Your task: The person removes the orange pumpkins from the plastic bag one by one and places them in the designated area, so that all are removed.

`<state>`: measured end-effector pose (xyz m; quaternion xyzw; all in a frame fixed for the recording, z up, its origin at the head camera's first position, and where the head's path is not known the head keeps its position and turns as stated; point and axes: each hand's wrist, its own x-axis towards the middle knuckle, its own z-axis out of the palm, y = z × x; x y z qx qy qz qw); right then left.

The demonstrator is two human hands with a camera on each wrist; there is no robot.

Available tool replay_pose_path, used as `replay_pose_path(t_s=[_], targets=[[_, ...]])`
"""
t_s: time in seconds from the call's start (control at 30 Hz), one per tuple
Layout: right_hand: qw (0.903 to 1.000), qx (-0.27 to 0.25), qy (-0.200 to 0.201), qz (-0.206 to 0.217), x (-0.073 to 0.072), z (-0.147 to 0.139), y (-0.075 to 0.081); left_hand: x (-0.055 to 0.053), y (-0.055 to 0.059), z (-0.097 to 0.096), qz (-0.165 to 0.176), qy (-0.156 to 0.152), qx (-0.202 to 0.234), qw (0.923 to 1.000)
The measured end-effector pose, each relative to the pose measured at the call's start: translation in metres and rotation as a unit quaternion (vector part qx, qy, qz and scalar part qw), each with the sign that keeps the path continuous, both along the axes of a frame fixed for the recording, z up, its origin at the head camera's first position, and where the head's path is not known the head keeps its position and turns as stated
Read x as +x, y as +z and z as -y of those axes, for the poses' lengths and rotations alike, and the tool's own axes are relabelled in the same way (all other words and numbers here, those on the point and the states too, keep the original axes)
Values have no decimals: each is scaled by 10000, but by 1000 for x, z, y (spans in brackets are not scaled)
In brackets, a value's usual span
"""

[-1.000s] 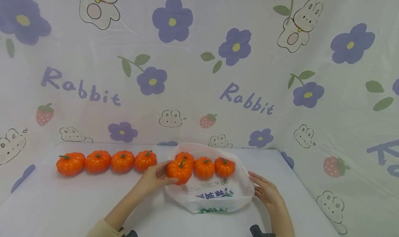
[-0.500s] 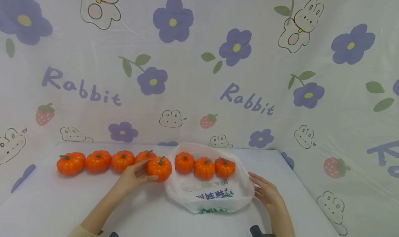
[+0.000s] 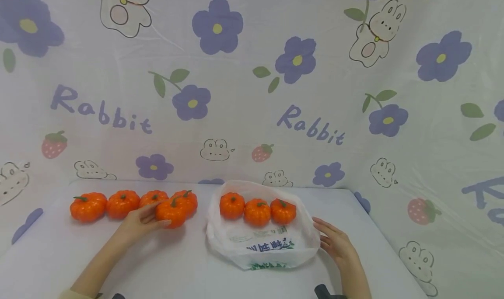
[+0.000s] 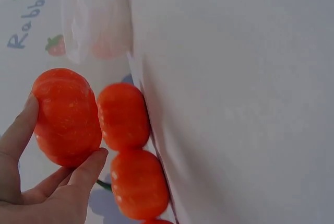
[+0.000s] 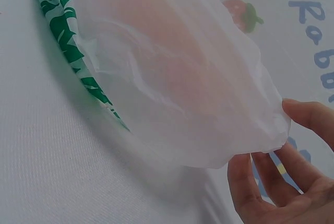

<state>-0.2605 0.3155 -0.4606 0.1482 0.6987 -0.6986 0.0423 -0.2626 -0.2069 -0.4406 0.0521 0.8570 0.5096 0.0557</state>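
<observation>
An orange pumpkin with a green stem (image 3: 172,212) is gripped between the thumb and fingers of my left hand (image 3: 138,224). In the left wrist view the held pumpkin (image 4: 67,117) shows its smooth ribbed side, and the others in the row lie behind it. From the head, it overlaps the right end of a row of like pumpkins (image 3: 123,204). A white plastic bag (image 3: 264,259) lies with its mouth wide, three pumpkins (image 3: 257,212) inside. My right hand (image 3: 337,245) holds the bag's right edge; in the right wrist view its fingertips sit at the bag's corner (image 5: 261,135).
The white table (image 3: 165,268) carries the row on the left and the bag right of centre. Behind it hangs a pale cloth backdrop (image 3: 244,115) printed with flowers, rabbits and strawberries, which also runs along the right side.
My left hand has carried the pumpkin leftward, from over the bag's left side to in front of the row. The right hand and the bag have stayed in place.
</observation>
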Motion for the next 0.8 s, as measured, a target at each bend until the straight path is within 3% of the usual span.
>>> replay_pose_path(t_s=[0.2, 0.37, 0.6, 0.8], targets=[[10000, -51, -19, -21, -1, 1, -1, 4, -5, 26, -89, -1, -145, 9999], [10000, 17, 4, -17, 0, 1, 2, 9, -8, 43, -224, -3, -511, 9984], [9999, 71, -41, 65, 0, 3, 1, 16, -6, 66, -3, 53, -870, 9962], [9999, 91, -21, 92, 0, 4, 1, 20, -10, 90, -14, 64, -1030, 9947]])
